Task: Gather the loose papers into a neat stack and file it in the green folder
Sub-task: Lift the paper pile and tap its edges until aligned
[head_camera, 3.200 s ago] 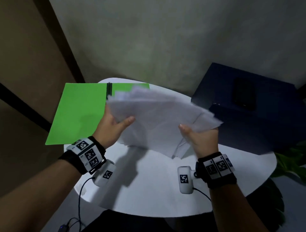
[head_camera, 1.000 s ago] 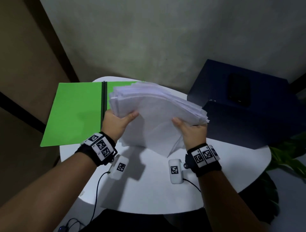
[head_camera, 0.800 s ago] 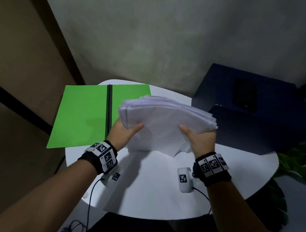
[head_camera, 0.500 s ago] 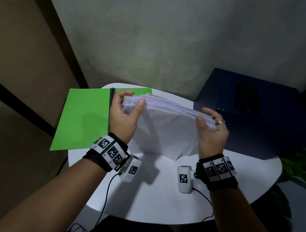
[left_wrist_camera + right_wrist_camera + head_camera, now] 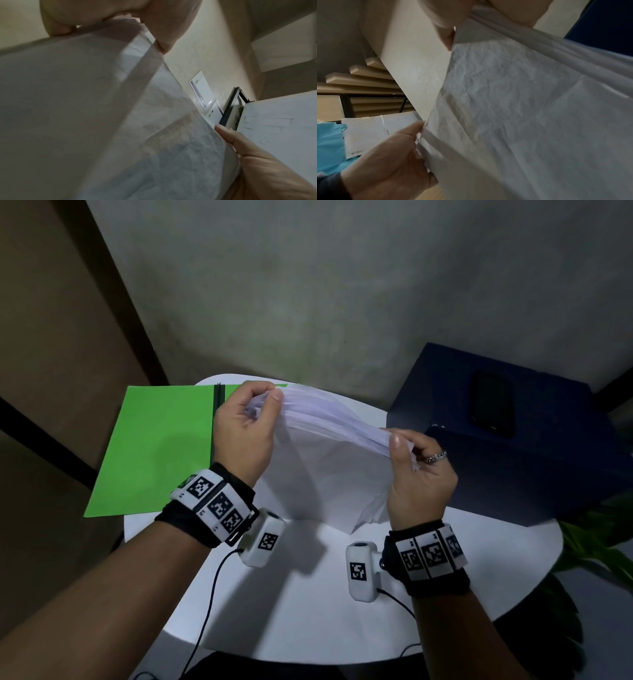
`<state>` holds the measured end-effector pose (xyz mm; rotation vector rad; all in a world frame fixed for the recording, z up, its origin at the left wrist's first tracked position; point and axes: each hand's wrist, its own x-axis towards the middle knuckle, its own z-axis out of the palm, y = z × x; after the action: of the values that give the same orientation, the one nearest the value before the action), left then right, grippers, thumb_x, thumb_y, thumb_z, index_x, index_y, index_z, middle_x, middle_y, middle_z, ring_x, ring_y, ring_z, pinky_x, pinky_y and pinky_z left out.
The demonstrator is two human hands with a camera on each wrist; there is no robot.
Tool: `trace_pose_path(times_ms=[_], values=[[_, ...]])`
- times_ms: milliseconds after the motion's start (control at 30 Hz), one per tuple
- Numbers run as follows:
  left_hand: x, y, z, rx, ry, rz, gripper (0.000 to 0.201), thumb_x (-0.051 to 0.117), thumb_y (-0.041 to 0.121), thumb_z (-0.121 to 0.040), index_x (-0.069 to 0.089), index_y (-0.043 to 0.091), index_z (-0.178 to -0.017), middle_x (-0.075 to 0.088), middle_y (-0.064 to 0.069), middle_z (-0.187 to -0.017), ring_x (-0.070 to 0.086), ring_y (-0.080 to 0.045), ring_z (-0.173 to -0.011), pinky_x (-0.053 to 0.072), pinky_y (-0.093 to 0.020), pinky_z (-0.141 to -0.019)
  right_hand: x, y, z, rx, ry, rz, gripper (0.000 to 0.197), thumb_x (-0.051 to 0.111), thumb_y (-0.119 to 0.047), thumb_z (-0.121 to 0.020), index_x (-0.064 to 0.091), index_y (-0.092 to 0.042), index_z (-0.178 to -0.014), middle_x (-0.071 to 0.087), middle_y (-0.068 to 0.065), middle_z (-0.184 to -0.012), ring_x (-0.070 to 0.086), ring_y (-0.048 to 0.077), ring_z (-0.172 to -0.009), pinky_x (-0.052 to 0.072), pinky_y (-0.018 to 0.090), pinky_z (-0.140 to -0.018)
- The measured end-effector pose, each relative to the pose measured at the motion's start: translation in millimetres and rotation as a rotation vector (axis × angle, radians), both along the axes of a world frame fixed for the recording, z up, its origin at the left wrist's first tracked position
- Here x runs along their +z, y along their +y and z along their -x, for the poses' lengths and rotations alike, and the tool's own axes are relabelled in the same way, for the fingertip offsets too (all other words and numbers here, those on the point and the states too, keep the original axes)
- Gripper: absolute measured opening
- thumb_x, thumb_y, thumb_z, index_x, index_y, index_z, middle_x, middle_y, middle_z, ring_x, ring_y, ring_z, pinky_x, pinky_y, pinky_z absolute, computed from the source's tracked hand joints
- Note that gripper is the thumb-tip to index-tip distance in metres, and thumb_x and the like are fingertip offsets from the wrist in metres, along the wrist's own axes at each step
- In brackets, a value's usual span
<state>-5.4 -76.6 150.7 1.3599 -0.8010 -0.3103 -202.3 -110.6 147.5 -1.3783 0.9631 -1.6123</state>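
Head view: both hands hold the stack of papers upright above the white tabletop, sheets hanging down with the lower edge near or on the surface, can't tell which. Left hand curls over the stack's top left corner, thumb in front, fingers wrapped behind. Right hand grips the top right corner the same way, thumb on the near face, ring on one finger. Top edges fan out a bit, not fully squared. Green folder lies open flat at the left of the tabletop, partly overhanging the edge, dark spine strip just beside the left hand. Papers are not in the folder. Dark blue box sits right of the tabletop with a black phone on top. Green plant leaves at far right.

Left wrist view: crumpled paper surface fills the picture, left hand's fingers pinched over the top edge; the right hand shows at lower right against the sheet's side. Also wall with posted sheets, unseen from the head.

Right wrist view: stack from its side, several sheet edges visible at lower left; right hand's thumb presses those edges. Wooden stair steps behind, only in this view.
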Motion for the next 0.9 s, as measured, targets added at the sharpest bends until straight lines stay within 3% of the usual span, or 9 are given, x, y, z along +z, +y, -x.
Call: trace_pose_path(times_ms=[233,300,400,467,533,600,700,767,900], values=[[0,-6,-1,0.071,0.014,0.000,0.012,0.054,0.008,-0.093,0.057,0.011,-0.082,0.053,0.021,-0.059,0.044,0.002,-0.054,0.038,-0.016,-0.055,-4,-1,1,0.007,-0.093,0.007,0.017,0.063,-0.007,-0.086,0.056,-0.017,-0.098,0.070,0.010,-0.090,0.065,0.028,-0.090,0.050,0.033,-0.088],[0,-7,0,0.081,0.004,-0.004,0.013,0.055,0.009,-0.093,0.056,0.013,-0.081,0.053,0.021,-0.057,0.045,0.002,-0.053,0.037,-0.014,-0.054,-7,-1,4,0.094,-0.028,-0.006,0.055,0.080,-0.003,-0.074,0.047,-0.019,-0.116,0.069,0.014,-0.096,0.065,0.030,-0.099,0.049,0.033,-0.094],[1,-7,-1,0.052,-0.032,-0.003,0.008,0.057,0.014,-0.094,0.057,0.014,-0.086,0.054,0.015,-0.066,0.047,0.003,-0.059,0.041,-0.017,-0.061,-18,-7,16,0.096,0.068,-0.149,0.092,0.086,0.006,-0.059,0.038,-0.016,-0.134,0.074,-0.005,-0.102,0.066,0.015,-0.107,0.049,0.038,-0.101],[-4,-3,-12,-0.077,-0.017,0.055,0.015,0.063,0.027,-0.092,0.056,0.016,-0.098,0.059,0.006,-0.082,0.054,-0.004,-0.076,0.044,-0.028,-0.073,-23,-12,20,0.080,0.118,-0.273,0.075,0.088,0.001,-0.059,0.054,-0.010,-0.126,0.073,-0.011,-0.100,0.069,0.011,-0.101,0.055,0.039,-0.094],[-19,3,-32,-0.310,0.065,0.068,0.059,0.076,0.050,-0.075,0.047,0.024,-0.120,0.062,-0.006,-0.108,0.057,-0.018,-0.100,0.046,-0.037,-0.084,-28,-15,22,0.100,0.121,-0.365,0.047,0.087,-0.009,-0.061,0.069,-0.010,-0.104,0.076,-0.002,-0.093,0.072,0.017,-0.093,0.057,0.044,-0.088],[-33,12,-43,-0.494,0.187,-0.061,0.090,0.087,0.045,-0.057,0.041,0.026,-0.132,0.061,-0.009,-0.124,0.061,-0.019,-0.113,0.052,-0.036,-0.096,-32,-19,22,0.128,0.103,-0.396,0.035,0.085,-0.013,-0.063,0.072,-0.010,-0.096,0.077,-0.002,-0.089,0.074,0.015,-0.089,0.058,0.038,-0.085],[-39,14,-37,-0.401,0.062,-0.278,0.058,0.084,0.011,-0.067,0.061,0.006,-0.121,0.071,0.005,-0.107,0.069,0.004,-0.091,0.054,-0.043,-0.094,-26,-20,20,0.155,0.130,-0.374,0.036,0.085,-0.010,-0.068,0.072,-0.002,-0.100,0.077,0.006,-0.094,0.074,0.020,-0.092,0.058,0.042,-0.087],[-39,12,-34,-0.348,0.100,-0.211,0.042,0.082,0.014,-0.068,0.070,0.004,-0.107,0.075,0.010,-0.094,0.071,-0.001,-0.082,0.059,-0.039,-0.085,-19,-19,23,0.140,0.109,-0.340,0.035,0.084,-0.006,-0.070,0.071,0.002,-0.102,0.076,0.010,-0.096,0.074,0.022,-0.092,0.059,0.042,-0.086],[-51,19,-37,-0.446,0.144,-0.207,0.086,0.092,0.042,-0.052,0.059,0.004,-0.122,0.072,-0.005,-0.114,0.068,-0.019,-0.107,0.054,-0.036,-0.094,-9,-8,26,0.153,0.079,-0.236,0.053,0.087,-0.006,-0.062,0.064,-0.005,-0.110,0.072,0.013,-0.102,0.071,0.022,-0.092,0.059,0.035,-0.082]])
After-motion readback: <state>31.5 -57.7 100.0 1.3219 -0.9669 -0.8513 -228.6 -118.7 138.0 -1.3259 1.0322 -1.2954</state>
